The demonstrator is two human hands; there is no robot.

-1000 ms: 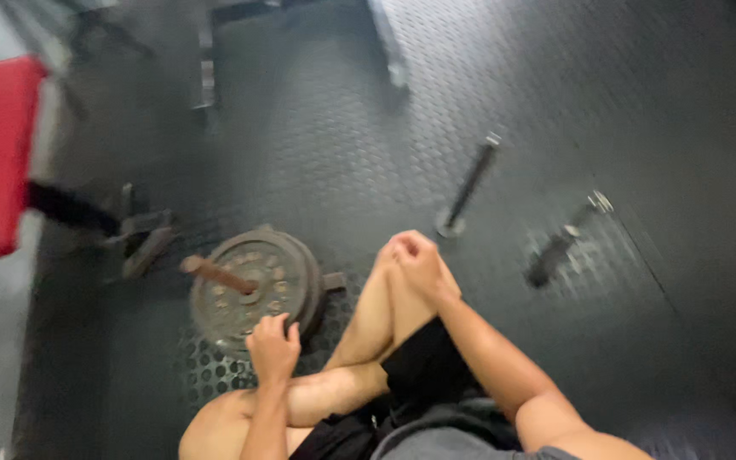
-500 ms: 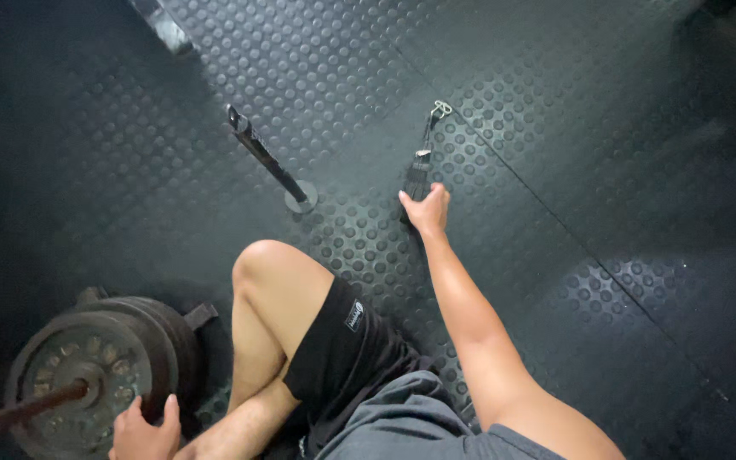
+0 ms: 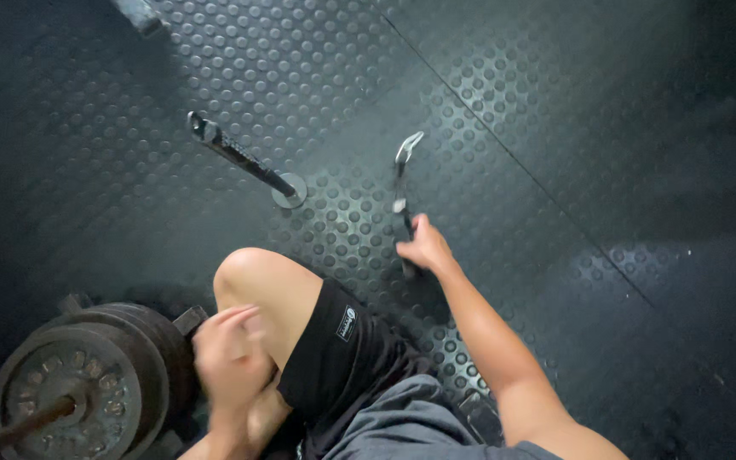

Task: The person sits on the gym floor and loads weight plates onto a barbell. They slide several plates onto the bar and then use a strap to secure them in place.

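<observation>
Our right hand (image 3: pixel 423 247) now grips the strap handle (image 3: pixel 404 192).
Our blurred left hand (image 3: pixel 227 349) has left the weight plate (image 3: pixel 70 383); its grip unclear.

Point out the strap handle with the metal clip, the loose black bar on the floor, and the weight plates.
strap handle (image 3: pixel 402 183), head view, on the strap below its clip
black bar (image 3: pixel 240 158), head view, mid-shaft
weight plates (image 3: pixel 87 375), head view, outer plate's face
</observation>
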